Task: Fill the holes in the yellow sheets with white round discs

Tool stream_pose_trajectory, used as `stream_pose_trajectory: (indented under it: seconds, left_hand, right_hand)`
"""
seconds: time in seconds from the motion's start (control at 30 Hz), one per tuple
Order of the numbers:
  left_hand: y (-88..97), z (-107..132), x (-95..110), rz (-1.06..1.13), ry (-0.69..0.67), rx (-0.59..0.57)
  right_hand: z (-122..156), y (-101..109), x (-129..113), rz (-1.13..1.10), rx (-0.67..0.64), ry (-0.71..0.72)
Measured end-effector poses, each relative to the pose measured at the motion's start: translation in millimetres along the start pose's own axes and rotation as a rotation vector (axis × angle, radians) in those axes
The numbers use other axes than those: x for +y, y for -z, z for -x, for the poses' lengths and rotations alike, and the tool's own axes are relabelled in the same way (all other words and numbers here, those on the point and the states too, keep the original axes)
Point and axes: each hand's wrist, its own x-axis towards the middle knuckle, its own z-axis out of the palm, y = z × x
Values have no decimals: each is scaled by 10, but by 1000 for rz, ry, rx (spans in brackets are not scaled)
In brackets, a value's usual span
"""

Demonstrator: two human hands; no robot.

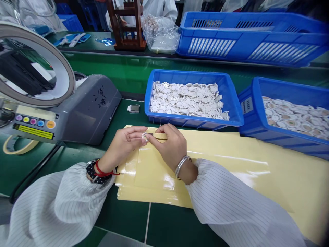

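Note:
My left hand (122, 144) pinches a small white ring-shaped part (145, 137) between thumb and fingers, just above a stack of glossy yellow sheets (231, 171). My right hand (171, 142) meets it from the right, fingers closed on a strip of yellow tape (160, 136) that touches the part. Both wrists rest over the near left end of the sheets. Behind the hands stands a blue bin (192, 120) filled with several similar white ring parts.
A grey tape dispenser machine (84, 109) with a large reel (38, 65) stands at left. A second blue bin (282, 133) of parts sits at right, a big blue crate (246, 37) behind. A tape roll (15, 145) lies at far left. Another person in white works at the back.

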Motion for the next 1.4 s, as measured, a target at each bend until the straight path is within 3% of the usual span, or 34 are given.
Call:
stream_pose_trajectory:
  seconds: [0.13, 0.33, 0.53, 0.67, 0.8, 0.9, 1.0, 1.1, 1.23, 1.3, 1.4]
  left_hand:
    - [-6, 0, -14, 37, 19, 9]
    - [2, 0, -2, 95, 31, 7]
    - [-16, -1, -11, 111, -43, 7]
    - [-103, 19, 52, 58, -103, -44]
    - [-277, 89, 258, 97, -158, -114]
    - [-406, 171, 482, 243, -130, -182]
    - [-482, 255, 617, 334, -110, -345]
    - [-502, 295, 518, 48, -267, -481]
    - [-483, 246, 111, -877, -591, -534]
    - [-471, 210, -76, -1133, -674, -562]
    - [-451, 189, -222, -1306, -759, -541]
  right_hand:
    - [16, -3, 2, 92, 78, 43]
    - [-25, 51, -25, -134, 113, -138]
    - [-121, 173, -70, -356, -24, -168]
    - [-177, 340, -171, -397, -171, -76]
    - [-190, 576, -311, -266, -271, 74]
    - [-161, 817, -393, -147, -229, 261]
    - [-126, 1117, -388, -49, -145, 451]
    - [-159, 1481, -206, 41, 69, 473]
    - [-290, 2033, 256, 346, 504, 192]
    - [-297, 2253, 464, 528, 566, 66]
    - [-166, 2401, 648, 593, 489, 20]
